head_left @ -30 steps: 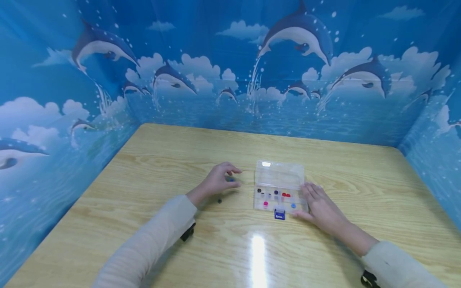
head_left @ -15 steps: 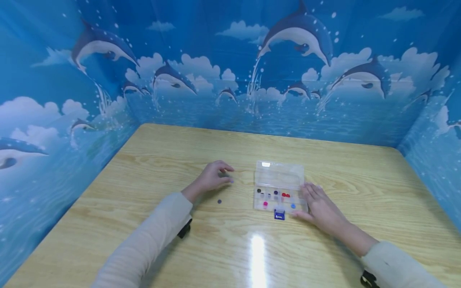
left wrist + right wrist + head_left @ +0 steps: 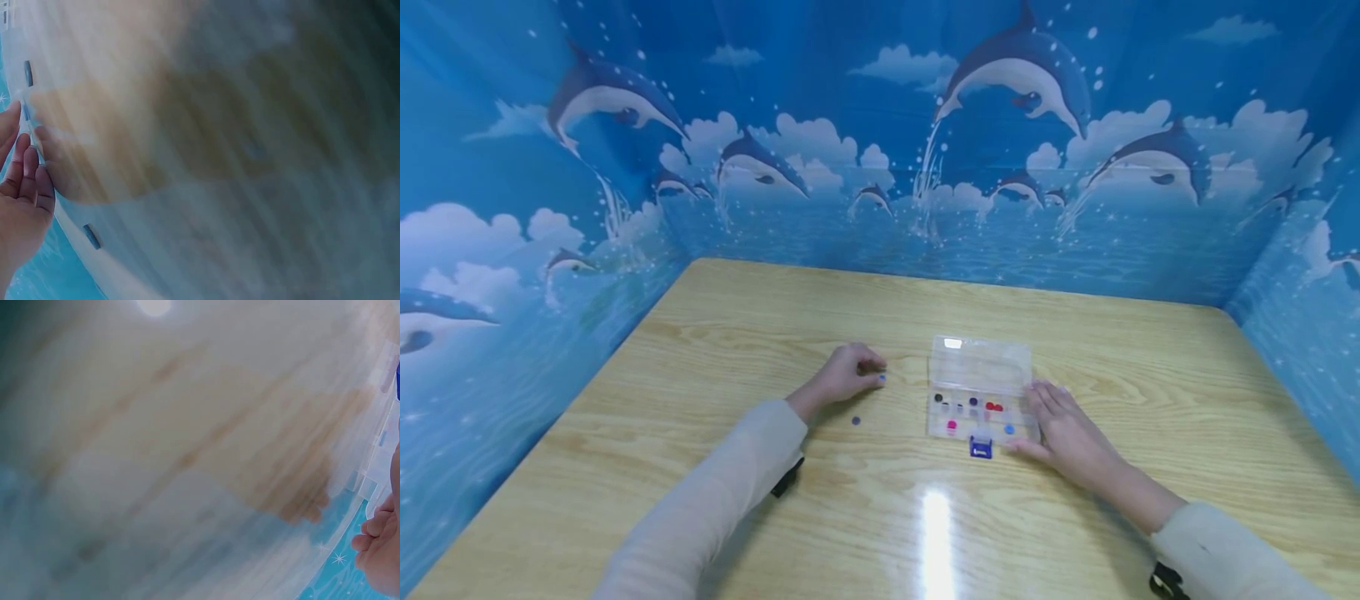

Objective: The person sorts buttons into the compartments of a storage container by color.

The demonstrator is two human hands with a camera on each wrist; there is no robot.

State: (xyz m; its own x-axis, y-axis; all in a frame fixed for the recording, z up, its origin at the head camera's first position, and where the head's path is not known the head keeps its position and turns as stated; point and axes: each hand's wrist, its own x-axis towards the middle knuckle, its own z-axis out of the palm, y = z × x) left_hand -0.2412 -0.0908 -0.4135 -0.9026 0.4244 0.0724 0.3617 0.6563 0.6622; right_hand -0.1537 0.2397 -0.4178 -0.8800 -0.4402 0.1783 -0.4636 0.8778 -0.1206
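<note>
In the head view, my left hand (image 3: 846, 373) is over the table left of the box, thumb and index fingertips drawn in at a small blue disc (image 3: 882, 378). In the left wrist view, this blue disc (image 3: 25, 111) shows edge-on at the fingertips. A dark disc (image 3: 856, 421) lies on the table in front of that hand. My right hand (image 3: 1071, 433) rests at the right side of a clear compartment box (image 3: 981, 367), fingers along its side and thumb at its front edge. The box's lid is raised back. Inside sit dark discs, red discs (image 3: 994, 407), a pink disc (image 3: 952, 425) and a blue disc (image 3: 1009, 429).
A dark blue latch (image 3: 981, 447) sticks out from the box's front. The wooden table (image 3: 775, 308) is backed by a dolphin-print curtain (image 3: 880, 125). Blurred pale surfaces fill much of both wrist views.
My left hand first drew slightly left, away from the box, with its fingers parted. Its thumb and index finger have since come closer together at the blue disc. The right hand stays put.
</note>
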